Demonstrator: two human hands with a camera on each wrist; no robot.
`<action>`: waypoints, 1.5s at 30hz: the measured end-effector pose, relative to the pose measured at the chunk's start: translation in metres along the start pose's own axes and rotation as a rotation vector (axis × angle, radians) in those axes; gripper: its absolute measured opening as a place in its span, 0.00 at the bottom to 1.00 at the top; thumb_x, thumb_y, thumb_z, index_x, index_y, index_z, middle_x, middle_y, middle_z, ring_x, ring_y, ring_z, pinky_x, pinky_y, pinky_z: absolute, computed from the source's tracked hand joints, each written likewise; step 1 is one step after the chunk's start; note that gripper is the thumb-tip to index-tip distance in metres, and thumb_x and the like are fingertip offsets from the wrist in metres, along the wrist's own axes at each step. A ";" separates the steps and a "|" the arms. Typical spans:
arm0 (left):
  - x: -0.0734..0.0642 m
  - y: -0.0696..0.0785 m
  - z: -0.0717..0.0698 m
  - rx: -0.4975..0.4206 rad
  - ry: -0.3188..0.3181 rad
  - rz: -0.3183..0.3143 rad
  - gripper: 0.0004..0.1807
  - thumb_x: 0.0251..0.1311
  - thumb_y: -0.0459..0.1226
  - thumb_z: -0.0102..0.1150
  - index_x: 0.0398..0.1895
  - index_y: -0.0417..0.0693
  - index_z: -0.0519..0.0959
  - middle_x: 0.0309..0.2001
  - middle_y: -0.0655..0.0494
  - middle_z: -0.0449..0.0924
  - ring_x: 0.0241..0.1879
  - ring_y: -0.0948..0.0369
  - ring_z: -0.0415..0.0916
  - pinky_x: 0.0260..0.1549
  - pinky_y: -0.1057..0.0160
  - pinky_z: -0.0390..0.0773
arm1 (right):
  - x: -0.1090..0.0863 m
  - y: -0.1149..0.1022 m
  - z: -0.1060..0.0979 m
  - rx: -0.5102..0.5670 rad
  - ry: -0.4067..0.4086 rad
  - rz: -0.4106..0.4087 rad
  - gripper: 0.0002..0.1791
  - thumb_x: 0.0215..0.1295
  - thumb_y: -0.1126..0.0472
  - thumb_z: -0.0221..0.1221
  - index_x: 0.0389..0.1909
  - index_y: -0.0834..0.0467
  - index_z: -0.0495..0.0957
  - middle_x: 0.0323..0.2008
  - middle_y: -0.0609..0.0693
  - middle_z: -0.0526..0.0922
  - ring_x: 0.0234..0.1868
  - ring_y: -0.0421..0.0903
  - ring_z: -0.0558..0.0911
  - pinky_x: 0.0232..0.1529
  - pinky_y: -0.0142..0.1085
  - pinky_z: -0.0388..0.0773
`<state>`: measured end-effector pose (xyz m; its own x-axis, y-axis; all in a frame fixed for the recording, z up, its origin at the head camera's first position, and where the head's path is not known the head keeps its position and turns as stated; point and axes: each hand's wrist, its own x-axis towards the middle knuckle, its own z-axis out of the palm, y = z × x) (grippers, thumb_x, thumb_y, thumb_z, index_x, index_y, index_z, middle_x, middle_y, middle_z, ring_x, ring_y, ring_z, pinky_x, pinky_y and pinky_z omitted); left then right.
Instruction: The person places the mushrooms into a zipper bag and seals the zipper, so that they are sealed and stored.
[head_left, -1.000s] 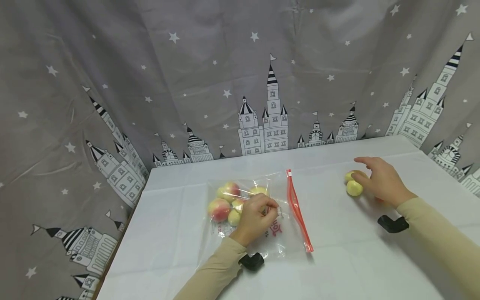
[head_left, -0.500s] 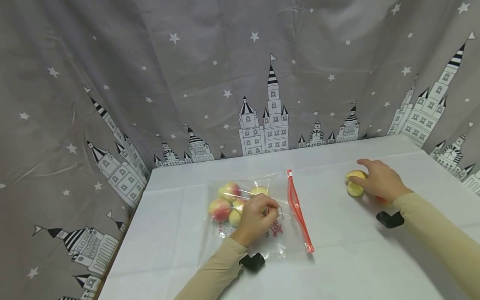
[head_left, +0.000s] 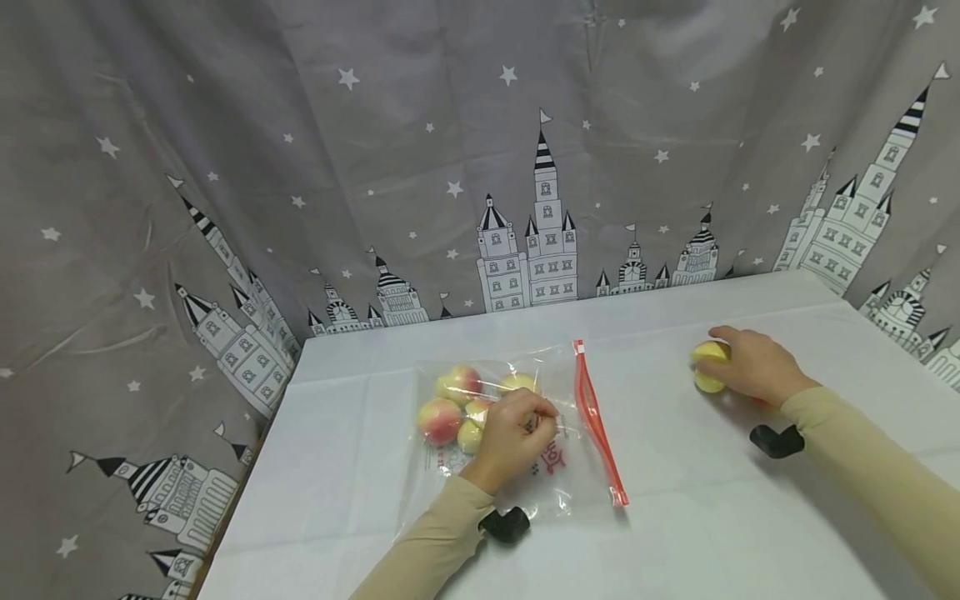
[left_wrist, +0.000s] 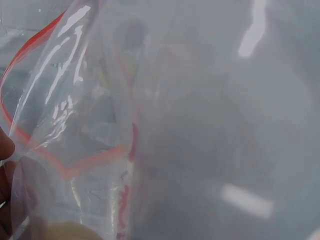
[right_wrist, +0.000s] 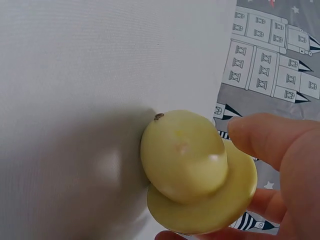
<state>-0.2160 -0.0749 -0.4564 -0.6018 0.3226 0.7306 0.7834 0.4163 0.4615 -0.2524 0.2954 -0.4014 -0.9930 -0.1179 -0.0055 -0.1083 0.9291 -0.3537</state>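
1. The left hand [head_left: 510, 435] bends over the clear bag [head_left: 566, 475], its fingers curled inward and its thumb close to the index finger. It pinches the bag's film, which runs in shiny creases beside the fingers in the left wrist view.
2. The right hand [head_left: 761, 364] reaches well out to the right of the left one, palm down and back of the hand up. Its thumb and fingers curl round the far yellow fruit [head_left: 705, 348]; how firmly they press, I cannot tell.
3. Between the two hands runs a stretch of white tablecloth [head_left: 667, 517], which also continues on the near side of the right hand. Past both hands, the cloth's far edge lies along the grey curtain [head_left: 390, 150]; its left edge is well apart from the left hand.
4. Just right of the left hand, the bag's red zip strip [head_left: 589, 404] slants across the cloth, its two sides parted along the middle.
5. The near yellow fruit [head_left: 707, 384] touches the far one, on the near side of the right thumb. Under the right palm a reddish thing [head_left: 759, 402] shows, mostly hidden.
6. Left of and beyond the left hand, red-and-yellow fruits [head_left: 440, 421] lie clustered inside the bag; the hand covers part of the group.
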 end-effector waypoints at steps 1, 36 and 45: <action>0.000 0.000 0.000 0.000 0.001 0.000 0.08 0.47 0.25 0.62 0.26 0.46 0.83 0.26 0.59 0.83 0.29 0.62 0.78 0.34 0.70 0.78 | 0.000 0.000 0.001 -0.001 0.000 -0.002 0.41 0.67 0.45 0.60 0.68 0.71 0.65 0.51 0.74 0.80 0.43 0.62 0.80 0.44 0.58 0.77; 0.001 0.001 -0.001 -0.007 -0.007 -0.009 0.07 0.48 0.25 0.62 0.26 0.45 0.83 0.26 0.58 0.83 0.29 0.61 0.79 0.35 0.70 0.78 | -0.001 -0.007 0.012 0.079 0.078 -0.070 0.31 0.69 0.51 0.59 0.65 0.68 0.72 0.49 0.68 0.84 0.45 0.61 0.81 0.48 0.58 0.77; 0.001 0.001 -0.001 -0.004 -0.010 -0.007 0.08 0.47 0.24 0.62 0.26 0.45 0.83 0.26 0.59 0.83 0.29 0.61 0.78 0.34 0.70 0.78 | -0.002 -0.024 0.017 0.138 0.118 -0.128 0.30 0.67 0.54 0.62 0.64 0.68 0.73 0.55 0.70 0.82 0.52 0.65 0.81 0.55 0.60 0.75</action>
<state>-0.2151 -0.0749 -0.4546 -0.6086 0.3279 0.7226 0.7799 0.4151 0.4685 -0.2470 0.2679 -0.4085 -0.9710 -0.1826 0.1545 -0.2348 0.8511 -0.4695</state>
